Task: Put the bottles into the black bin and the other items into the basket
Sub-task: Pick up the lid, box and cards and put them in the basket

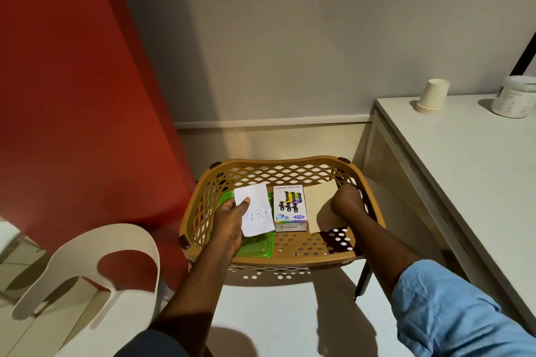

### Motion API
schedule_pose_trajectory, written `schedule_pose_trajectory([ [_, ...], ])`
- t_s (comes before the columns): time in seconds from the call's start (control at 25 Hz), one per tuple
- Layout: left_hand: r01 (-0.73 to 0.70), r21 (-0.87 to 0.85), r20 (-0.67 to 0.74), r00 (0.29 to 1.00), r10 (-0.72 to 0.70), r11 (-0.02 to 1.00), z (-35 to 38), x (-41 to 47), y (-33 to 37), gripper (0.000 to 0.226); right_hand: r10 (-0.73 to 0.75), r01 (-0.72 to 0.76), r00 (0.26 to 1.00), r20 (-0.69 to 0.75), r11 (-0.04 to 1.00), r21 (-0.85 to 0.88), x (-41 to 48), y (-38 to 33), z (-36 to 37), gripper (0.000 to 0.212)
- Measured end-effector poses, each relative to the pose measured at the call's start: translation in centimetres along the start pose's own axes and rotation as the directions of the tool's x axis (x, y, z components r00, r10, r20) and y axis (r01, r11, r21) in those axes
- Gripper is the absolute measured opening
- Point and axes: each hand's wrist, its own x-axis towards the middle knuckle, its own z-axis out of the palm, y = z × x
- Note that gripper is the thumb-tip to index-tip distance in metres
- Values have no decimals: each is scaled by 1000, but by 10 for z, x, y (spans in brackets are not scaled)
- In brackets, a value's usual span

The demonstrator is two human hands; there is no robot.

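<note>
Already inside the basket (290, 255), the left hand (229, 223) pinches a white card (255, 209) above the green tray (255, 246), long axis pointing away; the right hand (348, 203), curled shut, rests beside the tan card (319, 206).

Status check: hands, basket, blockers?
Left hand holds white paper over basket. Right hand closed at beige card. Video light box already in basket. No blockers seen.
</note>
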Motion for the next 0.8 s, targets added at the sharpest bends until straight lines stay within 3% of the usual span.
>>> schedule_pose_trajectory([
  [0.12, -6, 34, -7, 1000, 6, 999, -2, 0, -2, 17, -85, 91, 996, 40, 983, -161, -8, -2, -1, 21],
  [0.28, -7, 23, -22, 1000, 7, 1000, 2, 0, -3, 17, -223, 217, 974, -33, 968, -122, -15, -22, -6, 13],
  [0.32, 2, 24, -22, 1000, -2, 1000, 4, 0, -3, 19, -244, 245, 970, 22, 964, -99, -20, -31, -8, 16],
  [0.4, 32, 16, -10, 999, -31, 999, 10, -2, -5, 21, -237, 258, 931, 277, 965, -39, -30, -48, -9, 37],
  [0.48, 46, 15, 17, 999, -47, 999, 14, -7, -6, 20, -174, 136, 864, 473, 984, 114, -42, -56, -8, 37],
  [0.64, 55, 71, 79, 995, -60, 996, 16, -10, -11, 26, -152, 8, 832, 533, 965, 262, -46, -46, -7, 27],
  [0.72, 34, 167, 44, 998, -42, 985, 17, -9, -14, 42, -153, 58, 826, 542, 980, 190, -43, -37, -9, 29],
  [0.8, -45, 353, -68, 995, 73, 935, 17, -4, -16, 51, -160, 211, 822, 547, 977, -32, -39, -26, -10, 32],
])
